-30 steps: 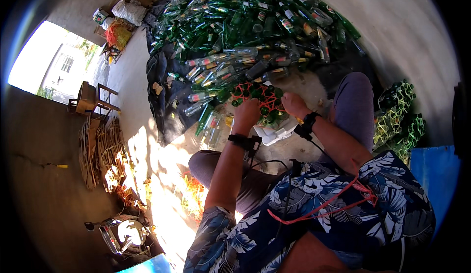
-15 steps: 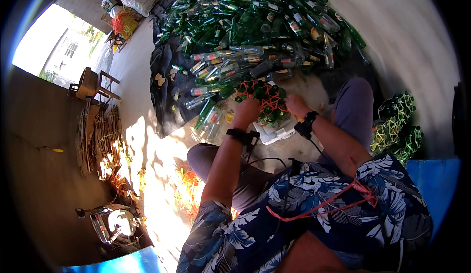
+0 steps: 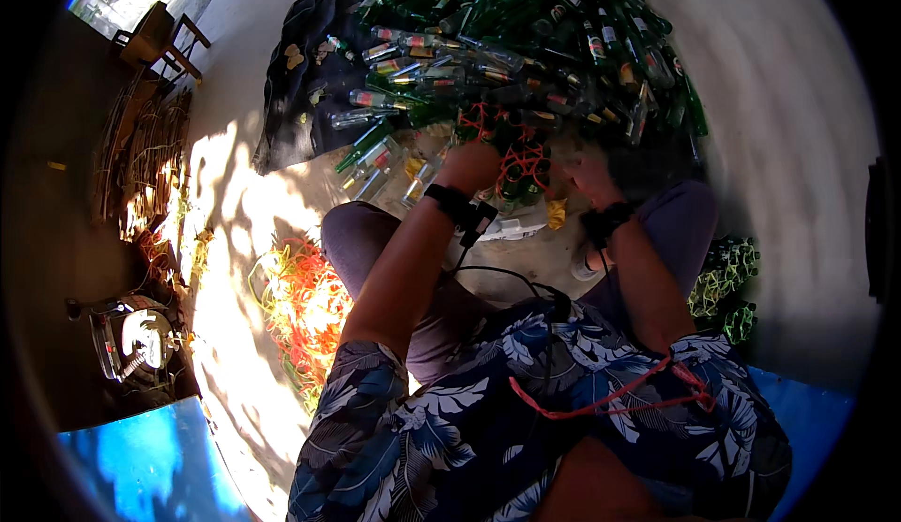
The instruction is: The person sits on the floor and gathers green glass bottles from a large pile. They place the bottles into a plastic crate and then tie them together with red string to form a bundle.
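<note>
Now the right hand (image 3: 592,176) blurs away from the red-netted bottles (image 3: 524,167) between both hands, its opening unclear; the left hand (image 3: 472,167), curled, stays at their edge, grip hidden, seemingly steadying them alone.

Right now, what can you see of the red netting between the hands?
The red netting is an open, angular mesh of thin, plastic-looking strands, stretched across clustered green bottles. The left hand covers part of it; the right hand is blurred beside it, so contact there is unclear.
</note>
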Demonstrator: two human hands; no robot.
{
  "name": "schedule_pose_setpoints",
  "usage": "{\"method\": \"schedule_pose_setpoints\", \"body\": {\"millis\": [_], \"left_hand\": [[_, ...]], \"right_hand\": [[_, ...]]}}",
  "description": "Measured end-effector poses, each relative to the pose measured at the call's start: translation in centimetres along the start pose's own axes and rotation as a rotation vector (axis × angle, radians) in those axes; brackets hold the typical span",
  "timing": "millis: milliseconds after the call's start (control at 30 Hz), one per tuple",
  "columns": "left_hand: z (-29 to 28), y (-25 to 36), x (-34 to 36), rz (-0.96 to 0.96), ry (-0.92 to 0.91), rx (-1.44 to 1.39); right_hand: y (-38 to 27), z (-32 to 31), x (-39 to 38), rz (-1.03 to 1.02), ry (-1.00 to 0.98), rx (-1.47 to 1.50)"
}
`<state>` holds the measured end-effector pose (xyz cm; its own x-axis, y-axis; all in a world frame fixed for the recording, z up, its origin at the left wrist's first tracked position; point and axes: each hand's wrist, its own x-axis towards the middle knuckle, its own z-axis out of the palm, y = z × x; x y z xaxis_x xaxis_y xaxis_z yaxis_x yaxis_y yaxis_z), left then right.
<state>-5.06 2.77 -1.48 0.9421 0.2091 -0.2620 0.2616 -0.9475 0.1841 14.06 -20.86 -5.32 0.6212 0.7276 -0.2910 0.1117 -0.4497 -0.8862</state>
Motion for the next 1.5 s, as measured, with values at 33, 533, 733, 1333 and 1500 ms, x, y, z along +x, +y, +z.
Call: {"method": "schedule_pose_setpoints", "body": {"millis": [33, 533, 733, 1333, 1500], "left_hand": [[-0.1, -0.1, 0.1, -0.001, -0.006, 0.005], [-12.5, -1.8, -5.6, -0.215, 0.218, -0.196], [-12.3, -2.8, -5.6, -0.263, 0.269, -0.246], [-10.6, -2.3, -3.7, -0.065, 0.432, -0.305], [-11.9, -2.2, -4.0, -0.077, 0.302, -0.342]], "right_hand": [[0.8, -0.4, 1.1, -0.093, 0.052, -0.154], [-15.5, 1.3, 4.0, -0.661, -0.273, -0.683], [-15.9, 6.3, 6.1, -0.871, -0.338, -0.939], [-17.2, 6.7, 6.2, -0.913, -0.482, -1.133], [-16.6, 6.4, 6.5, -0.968, -0.492, -1.075]]}}
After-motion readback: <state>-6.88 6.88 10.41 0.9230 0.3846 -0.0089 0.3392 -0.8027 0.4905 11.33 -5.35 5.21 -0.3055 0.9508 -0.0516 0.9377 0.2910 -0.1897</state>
